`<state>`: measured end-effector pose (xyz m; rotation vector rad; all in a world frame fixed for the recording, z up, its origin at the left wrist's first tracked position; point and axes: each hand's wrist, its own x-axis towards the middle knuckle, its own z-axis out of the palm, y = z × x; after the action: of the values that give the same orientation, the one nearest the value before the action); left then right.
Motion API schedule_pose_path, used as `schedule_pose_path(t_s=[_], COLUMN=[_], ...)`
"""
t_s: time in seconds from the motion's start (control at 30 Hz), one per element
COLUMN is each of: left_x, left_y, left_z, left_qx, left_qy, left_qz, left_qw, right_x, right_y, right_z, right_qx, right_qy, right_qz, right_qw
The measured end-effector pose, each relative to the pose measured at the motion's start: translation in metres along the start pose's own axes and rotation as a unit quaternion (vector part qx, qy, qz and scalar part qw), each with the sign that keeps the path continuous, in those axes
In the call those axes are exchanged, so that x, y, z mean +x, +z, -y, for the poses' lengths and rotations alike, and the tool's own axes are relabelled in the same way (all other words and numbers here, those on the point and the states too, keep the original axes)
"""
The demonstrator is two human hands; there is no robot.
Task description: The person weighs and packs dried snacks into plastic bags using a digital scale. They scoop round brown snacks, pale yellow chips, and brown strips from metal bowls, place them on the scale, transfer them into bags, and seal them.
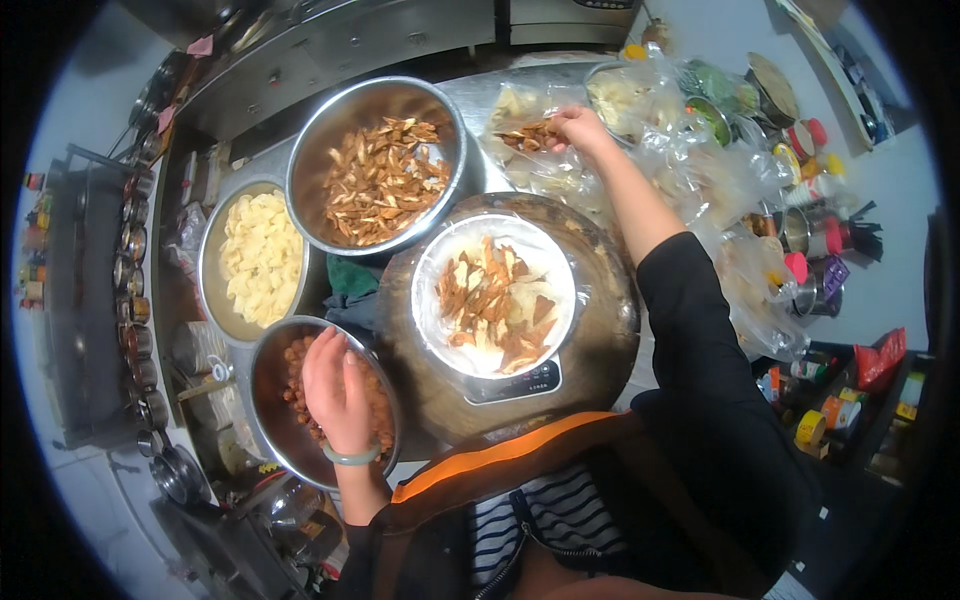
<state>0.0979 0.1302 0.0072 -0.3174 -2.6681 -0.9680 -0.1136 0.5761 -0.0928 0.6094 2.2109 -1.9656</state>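
Observation:
My left hand [337, 390], with a pale bangle at the wrist, is over a steel bowl [262, 420] of small brown chunks [296, 390]. Its fingers are extended and no food shows in them. At the upper right, my right hand [581, 129] has its fingers closed around some browned slices [529, 136] above a clear plastic bag [517, 97] of pale pieces. Between my arms, a white bowl [568, 300] lined with plastic film holds more browned slices [487, 292] and pale flat pieces [529, 300]. It rests on a digital kitchen scale [517, 386].
A round wooden chopping block [600, 330] supports the scale. Beyond it stands a deep steel pot [307, 172] of browned slices, beside a metal basin [212, 300] of pale slices. Filled plastic bags [705, 165], jars and metal canisters [795, 229] crowd the right side. A green cloth [351, 277] lies between containers.

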Motion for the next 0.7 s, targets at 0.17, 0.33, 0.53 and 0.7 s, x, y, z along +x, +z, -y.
schedule_pose_path(t_s=[0.17, 0.33, 0.53, 0.7], left_x=[-0.003, -0.001, -0.011, -0.024], left_y=[-0.002, -0.005, -0.028, -0.029], left_z=[-0.004, -0.015, -0.021, -0.019], left_qx=[-0.017, -0.006, 0.049, -0.002], left_qy=[0.018, 0.019, 0.04, -0.018], left_qz=[-0.009, -0.006, -0.021, -0.056], left_qw=[1.0, 1.0, 0.998, 0.998], right_x=[-0.107, -0.184, -0.157, -0.028], right_y=[-0.007, 0.037, -0.062, -0.186], right_z=[0.046, 0.075, 0.082, 0.029], right_qx=[0.133, -0.008, -0.026, -0.457], right_qy=[-0.018, -0.077, -0.32, -0.021], right_qz=[0.166, 0.304, -0.012, -0.145], right_qw=[0.977, 0.95, 0.947, 0.877])
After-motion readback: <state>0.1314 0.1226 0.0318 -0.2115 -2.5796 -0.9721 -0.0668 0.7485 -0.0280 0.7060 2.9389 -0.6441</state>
